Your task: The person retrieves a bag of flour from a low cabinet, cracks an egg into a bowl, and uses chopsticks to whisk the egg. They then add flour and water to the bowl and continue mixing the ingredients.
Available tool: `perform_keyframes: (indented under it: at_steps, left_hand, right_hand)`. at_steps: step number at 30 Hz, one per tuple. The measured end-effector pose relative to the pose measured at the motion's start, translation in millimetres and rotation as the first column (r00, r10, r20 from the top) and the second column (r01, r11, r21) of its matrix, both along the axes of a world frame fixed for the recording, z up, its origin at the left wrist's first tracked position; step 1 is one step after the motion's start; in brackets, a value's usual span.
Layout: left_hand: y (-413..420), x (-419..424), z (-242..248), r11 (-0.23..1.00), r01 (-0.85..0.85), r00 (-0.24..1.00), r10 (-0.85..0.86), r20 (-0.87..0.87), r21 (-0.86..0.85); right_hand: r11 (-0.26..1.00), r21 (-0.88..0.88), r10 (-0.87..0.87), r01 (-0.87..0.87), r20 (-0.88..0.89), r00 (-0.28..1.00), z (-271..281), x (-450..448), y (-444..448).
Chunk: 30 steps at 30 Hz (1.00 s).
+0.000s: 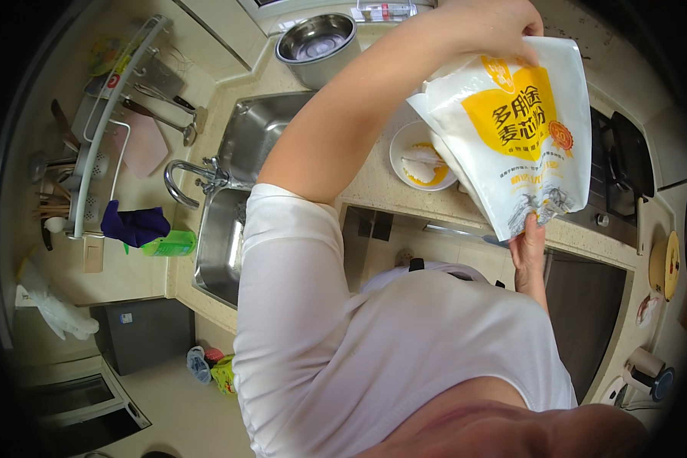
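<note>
A white and yellow flour bag, printed with writing, is held tilted above the counter in both hands. My left hand grips its upper edge, the arm reaching across the view. Near the bag's lower corner, my right hand holds it with the thumb on the printed front. A white bowl stands on the counter beside the bag's left edge, partly covered by it. White powder lies in the bowl over something yellow. Whether powder is falling from the bag is hidden.
Left of my arm is a double steel sink with a chrome faucet. A steel pot stands behind it. A gas stove is at the right. Utensils hang from a wall rack. An open drawer or cabinet space lies below the counter.
</note>
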<state>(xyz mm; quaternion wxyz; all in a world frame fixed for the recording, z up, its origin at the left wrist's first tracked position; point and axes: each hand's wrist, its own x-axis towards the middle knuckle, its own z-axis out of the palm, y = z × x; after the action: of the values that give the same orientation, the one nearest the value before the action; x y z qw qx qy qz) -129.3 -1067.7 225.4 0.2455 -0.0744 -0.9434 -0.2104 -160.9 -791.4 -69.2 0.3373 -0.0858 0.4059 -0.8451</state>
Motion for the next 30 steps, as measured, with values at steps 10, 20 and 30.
perform_keyframes:
  at_steps: [10,20,30]
  left_hand:
    - [7,-19,36,0.985,0.040,0.974,0.000,0.229,-0.167]
    - [-30,111,-8,0.664,0.051,0.858,0.354,-0.373,0.746]
    - [41,196,-189,0.347,-0.089,0.960,0.279,-0.013,0.934]
  right_hand:
    - [0.955,-0.170,0.265,-0.244,0.119,0.957,-22,10,-34]
    - [0.951,-0.006,0.306,-0.309,0.159,0.939,14,5,-39]
    - [0.918,-0.086,0.394,-0.387,0.099,0.914,33,18,-97]
